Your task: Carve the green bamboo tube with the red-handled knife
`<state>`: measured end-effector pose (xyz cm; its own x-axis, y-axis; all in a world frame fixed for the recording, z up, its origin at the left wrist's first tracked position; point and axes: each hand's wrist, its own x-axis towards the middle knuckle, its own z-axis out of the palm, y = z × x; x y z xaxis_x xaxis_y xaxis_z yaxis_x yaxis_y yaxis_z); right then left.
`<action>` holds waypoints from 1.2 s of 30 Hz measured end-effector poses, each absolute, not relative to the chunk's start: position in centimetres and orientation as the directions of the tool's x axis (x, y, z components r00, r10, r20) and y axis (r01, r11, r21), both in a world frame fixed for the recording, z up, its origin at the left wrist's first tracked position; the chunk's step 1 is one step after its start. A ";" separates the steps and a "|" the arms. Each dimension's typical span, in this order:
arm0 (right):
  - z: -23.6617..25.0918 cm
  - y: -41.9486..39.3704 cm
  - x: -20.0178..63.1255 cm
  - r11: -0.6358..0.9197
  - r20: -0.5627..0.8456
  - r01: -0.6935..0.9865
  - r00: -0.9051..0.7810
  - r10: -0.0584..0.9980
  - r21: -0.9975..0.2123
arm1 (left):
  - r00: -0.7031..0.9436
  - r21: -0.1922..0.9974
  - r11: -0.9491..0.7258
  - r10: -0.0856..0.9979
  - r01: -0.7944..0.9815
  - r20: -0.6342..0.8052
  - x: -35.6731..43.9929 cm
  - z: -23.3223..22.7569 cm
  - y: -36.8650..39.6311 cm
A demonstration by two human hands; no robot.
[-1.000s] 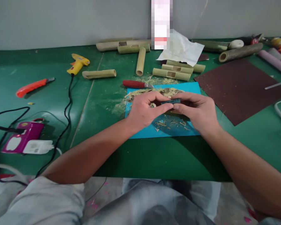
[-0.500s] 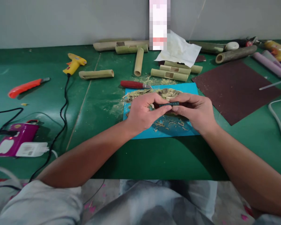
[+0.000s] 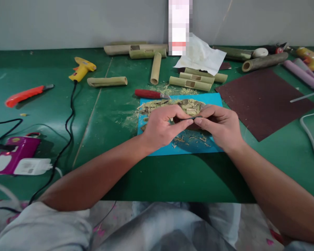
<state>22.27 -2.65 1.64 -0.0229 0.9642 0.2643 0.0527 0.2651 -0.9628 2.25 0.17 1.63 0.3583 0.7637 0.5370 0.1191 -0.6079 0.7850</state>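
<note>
Above a blue sheet [image 3: 163, 150], both hands pinch one small dark strip, mostly covered by fingers. My left hand [image 3: 162, 124] has its thumb and index finger closed on one end of the dark strip [image 3: 194, 118]. On the other end, my right hand [image 3: 222, 127] is closed with thumb and fingertips. Wood shavings [image 3: 191, 105] and chips lie heaped on the sheet behind and under the hands. A red-handled carving knife [image 3: 149, 93] rests at the sheet's upper left edge, its blade pointing right.
Cut bamboo tubes [image 3: 190, 84] lie behind the sheet. At right are brown sandpaper [image 3: 261, 104] and a white cable [image 3: 310, 136]. To the left sit a yellow glue gun [image 3: 82, 69], an orange utility knife [image 3: 26, 96] and a purple power strip [image 3: 28, 148].
Both hands stay together over the sheet. The dark strip has turned between the fingertips and shows less than before. The view has shifted slightly.
</note>
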 end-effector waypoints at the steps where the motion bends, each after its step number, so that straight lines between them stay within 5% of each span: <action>1: 1.6 -2.6 22.3 0.276 0.275 0.053 -0.032 0.961 -0.960 | 0.366 0.782 -0.614 0.755 0.106 0.543 2.2 1.6 0.2; 11: 2.4 -3.1 22.0 0.339 0.340 0.039 0.009 0.940 -0.940 | 0.369 0.894 -0.436 0.851 0.098 0.375 2.4 2.0 0.1; 16: 2.5 -3.0 21.9 0.200 0.200 0.012 -0.024 0.980 -0.980 | 0.382 0.797 -0.595 0.763 0.102 0.521 2.3 2.0 0.2; 19: 2.6 -3.0 22.1 0.248 0.242 0.082 -0.078 0.967 -0.965 | 0.395 0.734 -0.672 0.704 0.099 0.590 2.4 1.8 0.2; 24: 2.7 -3.2 22.2 0.328 0.325 0.131 -0.046 0.945 -0.936 | 0.396 0.783 -0.616 0.743 0.087 0.540 2.7 1.7 0.0; 30: 2.9 -3.1 21.9 0.190 0.190 0.159 -0.013 0.982 -0.969 | 0.340 0.892 -0.443 0.855 0.084 0.392 2.7 1.8 0.0; 36: 2.9 -3.2 22.1 0.307 0.302 0.235 -0.057 0.952 -0.922 | 0.352 0.886 -0.459 0.841 0.063 0.411 2.7 2.0 0.1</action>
